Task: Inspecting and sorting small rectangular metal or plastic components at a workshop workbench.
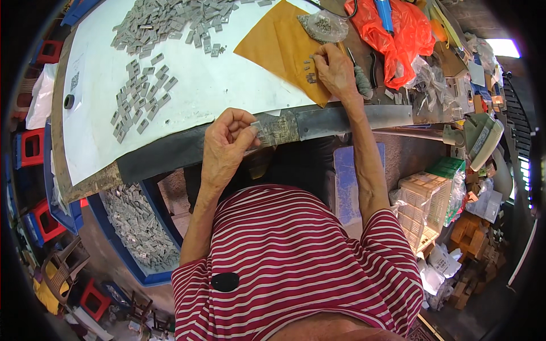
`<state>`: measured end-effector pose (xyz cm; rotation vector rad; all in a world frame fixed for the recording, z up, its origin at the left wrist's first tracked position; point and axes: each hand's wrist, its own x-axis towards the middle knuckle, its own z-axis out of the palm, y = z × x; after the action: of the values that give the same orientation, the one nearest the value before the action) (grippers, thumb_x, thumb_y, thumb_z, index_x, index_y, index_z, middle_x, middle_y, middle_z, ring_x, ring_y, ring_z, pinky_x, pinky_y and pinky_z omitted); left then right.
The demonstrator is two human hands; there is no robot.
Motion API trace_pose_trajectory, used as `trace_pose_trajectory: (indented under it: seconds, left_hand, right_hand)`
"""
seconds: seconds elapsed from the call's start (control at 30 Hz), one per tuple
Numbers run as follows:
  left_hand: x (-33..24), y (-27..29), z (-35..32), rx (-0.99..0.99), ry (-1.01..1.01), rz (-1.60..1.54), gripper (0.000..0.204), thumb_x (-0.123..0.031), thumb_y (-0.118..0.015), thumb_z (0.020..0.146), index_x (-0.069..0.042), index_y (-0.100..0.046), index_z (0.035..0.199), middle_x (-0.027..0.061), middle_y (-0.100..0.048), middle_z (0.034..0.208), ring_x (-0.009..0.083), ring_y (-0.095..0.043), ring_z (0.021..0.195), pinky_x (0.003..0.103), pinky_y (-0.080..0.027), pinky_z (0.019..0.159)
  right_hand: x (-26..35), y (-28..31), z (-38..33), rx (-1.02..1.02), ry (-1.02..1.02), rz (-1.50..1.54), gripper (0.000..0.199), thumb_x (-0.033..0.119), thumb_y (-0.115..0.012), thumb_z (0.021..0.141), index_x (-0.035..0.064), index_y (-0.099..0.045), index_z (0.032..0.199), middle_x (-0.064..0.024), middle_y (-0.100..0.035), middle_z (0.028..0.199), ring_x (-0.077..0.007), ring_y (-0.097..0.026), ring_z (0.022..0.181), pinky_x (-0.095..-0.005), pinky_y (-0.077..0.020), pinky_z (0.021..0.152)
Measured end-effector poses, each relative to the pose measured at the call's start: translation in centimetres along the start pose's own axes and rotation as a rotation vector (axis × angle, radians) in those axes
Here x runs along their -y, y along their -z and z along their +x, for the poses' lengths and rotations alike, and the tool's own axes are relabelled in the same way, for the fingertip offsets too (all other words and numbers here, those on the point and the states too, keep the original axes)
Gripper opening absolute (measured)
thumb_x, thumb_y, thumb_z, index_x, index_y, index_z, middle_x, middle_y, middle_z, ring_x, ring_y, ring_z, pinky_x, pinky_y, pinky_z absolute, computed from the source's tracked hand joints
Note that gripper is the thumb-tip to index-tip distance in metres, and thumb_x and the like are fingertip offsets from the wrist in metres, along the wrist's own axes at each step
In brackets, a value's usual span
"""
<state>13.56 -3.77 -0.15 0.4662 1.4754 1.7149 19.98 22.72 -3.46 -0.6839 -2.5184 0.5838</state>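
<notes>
My left hand (226,142) is closed above the front edge of the table, a small flat grey metal piece (255,126) pinched between thumb and fingertips. Farther off to the right, my right hand (336,71) reaches over a brown paper sheet (273,42), its fingertips pressed together; what they hold, if anything, is too small to make out. Right beside those fingertips lie several tiny grey parts (310,77) on the paper. Left of it, a loose group of grey metal pieces (142,94) is spread on the white sheet (210,85), with a big heap (159,23) behind.
A clear bag of small parts (324,26) and an orange-red plastic bag (398,42) lie beyond my right hand. Below the table at left stands a blue bin (149,278) full of grey pieces. A lamp head (483,139) and plastic crates (424,204) are at right.
</notes>
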Motion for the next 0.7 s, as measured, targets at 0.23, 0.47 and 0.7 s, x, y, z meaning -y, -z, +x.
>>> trace_pose_trajectory:
  seconds: [0.23, 0.47, 0.7]
  left_hand:
    - [0.3, 0.0, -0.2, -0.001, -0.005, 0.028, 0.009, 0.000, -0.053, 0.082, 0.001, -0.052, 0.091, 0.0027, -0.057, 0.075, 0.0058, -0.055, 0.064, 0.017, -0.046, 0.059]
    - [0.4, -0.1, -0.4, 0.001, -0.004, 0.098, 0.009, -0.002, -0.053, 0.082, 0.001, -0.052, 0.090, 0.0018, -0.056, 0.073, 0.0048, -0.053, 0.064, 0.017, -0.043, 0.057]
    - [0.5, -0.1, -0.5, 0.002, -0.017, 0.102, 0.008, -0.002, -0.053, 0.081, 0.001, -0.053, 0.089, 0.0020, -0.056, 0.073, 0.0050, -0.052, 0.063, 0.017, -0.043, 0.058]
  right_hand:
    - [0.3, 0.2, 0.1, -0.001, 0.052, -0.025, 0.015, 0.015, -0.054, 0.079, 0.0009, -0.056, 0.083, -0.0162, -0.058, 0.075, -0.0316, -0.058, 0.072, -0.0369, -0.0447, 0.065]
    - [0.0, 0.5, 0.8, 0.089, 0.096, -0.092, 0.014, 0.015, -0.054, 0.079, 0.0007, -0.054, 0.081, -0.0156, -0.058, 0.073, -0.0321, -0.058, 0.070, -0.0377, -0.0450, 0.064]
    - [-0.3, 0.3, 0.4, 0.035, 0.150, -0.091, 0.015, 0.016, -0.053, 0.080, 0.0010, -0.052, 0.082, -0.0149, -0.058, 0.073, -0.0327, -0.057, 0.069, -0.0386, -0.0448, 0.062]
